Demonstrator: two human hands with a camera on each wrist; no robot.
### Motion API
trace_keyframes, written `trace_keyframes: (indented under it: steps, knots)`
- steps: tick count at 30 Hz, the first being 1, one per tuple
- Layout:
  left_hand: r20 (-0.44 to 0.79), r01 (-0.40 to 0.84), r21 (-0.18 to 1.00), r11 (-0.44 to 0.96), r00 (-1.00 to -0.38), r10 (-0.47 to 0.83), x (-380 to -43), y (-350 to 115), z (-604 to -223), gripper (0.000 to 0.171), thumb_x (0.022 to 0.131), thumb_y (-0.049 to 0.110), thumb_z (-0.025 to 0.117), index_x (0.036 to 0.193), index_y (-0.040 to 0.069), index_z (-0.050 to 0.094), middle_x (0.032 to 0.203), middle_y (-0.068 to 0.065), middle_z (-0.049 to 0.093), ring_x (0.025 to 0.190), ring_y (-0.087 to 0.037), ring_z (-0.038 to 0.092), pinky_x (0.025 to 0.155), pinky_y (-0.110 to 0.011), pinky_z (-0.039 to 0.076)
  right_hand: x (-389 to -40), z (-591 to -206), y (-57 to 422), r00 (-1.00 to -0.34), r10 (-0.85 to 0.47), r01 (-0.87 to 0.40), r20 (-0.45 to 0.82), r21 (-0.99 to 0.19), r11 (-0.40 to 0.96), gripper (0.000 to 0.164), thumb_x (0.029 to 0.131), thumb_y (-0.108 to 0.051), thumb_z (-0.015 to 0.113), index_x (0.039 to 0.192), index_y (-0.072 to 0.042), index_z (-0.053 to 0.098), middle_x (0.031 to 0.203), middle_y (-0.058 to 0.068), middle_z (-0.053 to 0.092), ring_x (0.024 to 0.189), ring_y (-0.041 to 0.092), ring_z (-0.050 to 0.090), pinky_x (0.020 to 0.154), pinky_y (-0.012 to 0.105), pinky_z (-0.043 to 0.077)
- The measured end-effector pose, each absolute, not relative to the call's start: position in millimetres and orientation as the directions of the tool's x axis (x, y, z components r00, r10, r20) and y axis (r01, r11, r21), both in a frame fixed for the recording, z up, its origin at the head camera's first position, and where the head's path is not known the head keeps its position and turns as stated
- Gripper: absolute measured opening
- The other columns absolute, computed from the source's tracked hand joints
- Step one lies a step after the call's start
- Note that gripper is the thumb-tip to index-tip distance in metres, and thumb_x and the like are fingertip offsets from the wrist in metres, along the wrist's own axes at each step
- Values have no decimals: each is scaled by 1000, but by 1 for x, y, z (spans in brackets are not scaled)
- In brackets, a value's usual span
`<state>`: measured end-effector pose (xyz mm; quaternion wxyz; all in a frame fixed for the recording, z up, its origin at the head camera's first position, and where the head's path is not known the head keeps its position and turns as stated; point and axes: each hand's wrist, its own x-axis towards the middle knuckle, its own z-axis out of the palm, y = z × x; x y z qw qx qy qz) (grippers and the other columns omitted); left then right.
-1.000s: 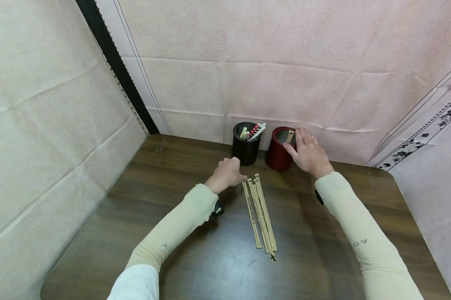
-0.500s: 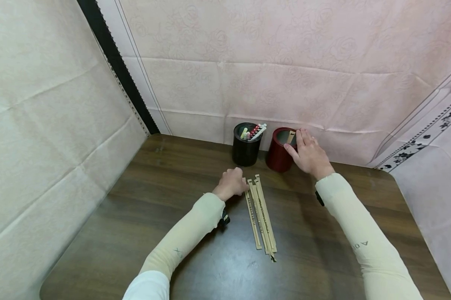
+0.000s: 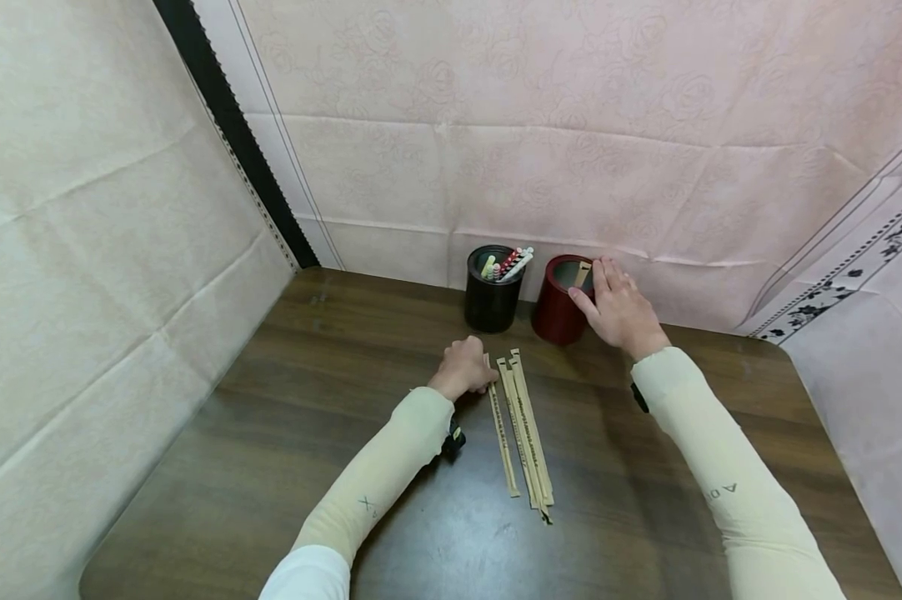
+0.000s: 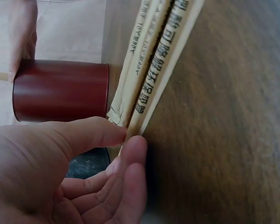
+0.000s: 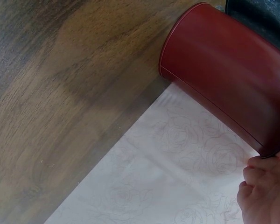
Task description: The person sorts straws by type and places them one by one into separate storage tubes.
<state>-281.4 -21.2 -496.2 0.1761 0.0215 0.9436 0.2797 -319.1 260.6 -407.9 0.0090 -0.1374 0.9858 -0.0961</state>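
Note:
My left hand (image 3: 464,367) is above the table, pinching the upper end of a paper-wrapped drinking straw (image 3: 503,437) between thumb and fingertips. In the left wrist view, printed characters run along that wrapped straw (image 4: 154,77). Just right of it, several more wrapped straws (image 3: 528,433) lie side by side. My right hand (image 3: 622,312) rests against the rim of a dark red cylindrical holder (image 3: 558,312), its fingers straight and its thumb at the near side. One wrapped straw (image 3: 582,273) stands inside that holder. The right wrist view shows the right fingers (image 5: 256,175) at the holder's top edge.
A black cylindrical holder (image 3: 491,304) with several colourful patterned sticks (image 3: 511,262) stands left of the red one. Both are on the brown wooden table (image 3: 331,350), near its back edge. Pale patterned cloth (image 3: 571,167) hangs behind and at both sides.
My left hand has come down and toward me from beside the black holder, and now grips the leftmost straw, which has shifted slightly left. The right hand stays at the red holder.

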Motion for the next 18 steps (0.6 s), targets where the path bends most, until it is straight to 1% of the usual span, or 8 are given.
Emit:
trace_keyframes:
  steps: [4,6,8,11,13,15,18]
  knots:
    - [-325,-68,558,827,-935,142,-270,-23,-475,34,96,24,74,65,10,73,58,-1,71,52,-17,69,69,-33,57,-319,-408,260,-961,-275,-272,13,-192,943,98,108,-70,17,166,8,2,176,30,1,165,44,0,134,59,6]
    - [-320,-63,562,825,-936,147,-270,-25,-475,35,95,25,73,63,11,73,57,0,71,51,-15,69,70,-31,57,-319,-408,260,-961,-276,-274,16,-193,942,97,109,-69,17,166,8,2,175,30,2,165,45,1,134,59,6]
    - [-328,-67,574,816,-932,154,-269,-27,-473,36,95,26,73,62,12,73,57,1,71,50,-14,68,67,-28,57,-319,-409,260,-961,-276,-275,18,-194,942,97,109,-69,18,166,8,3,175,30,2,165,45,1,134,59,6]
    - [-331,-71,608,791,-928,171,-273,-29,-481,35,94,27,73,62,13,71,56,2,70,48,-12,66,58,-25,56,-318,-409,260,-962,-273,-271,17,-193,943,97,109,-69,19,166,8,3,175,30,3,165,45,2,134,59,7]
    - [-332,-82,633,770,-927,173,-272,-30,-477,34,94,26,73,62,12,72,57,1,71,50,-13,67,58,-25,57,-318,-409,259,-962,-271,-269,17,-189,944,97,109,-68,19,166,8,4,175,30,3,165,45,2,134,59,7]
    - [-313,-79,657,750,-933,176,-272,-31,-474,33,93,26,75,62,11,73,58,0,72,51,-15,69,62,-26,59,-318,-408,259,-963,-270,-269,19,-187,945,97,109,-68,19,166,8,4,175,30,4,165,45,3,134,59,7]
    - [-283,-66,678,732,-943,177,-265,-33,-455,35,95,26,76,64,9,76,62,-3,74,59,-20,74,81,-32,60,-318,-407,259,-962,-272,-271,22,-185,945,96,109,-68,19,166,9,4,175,30,4,165,45,3,134,59,7]
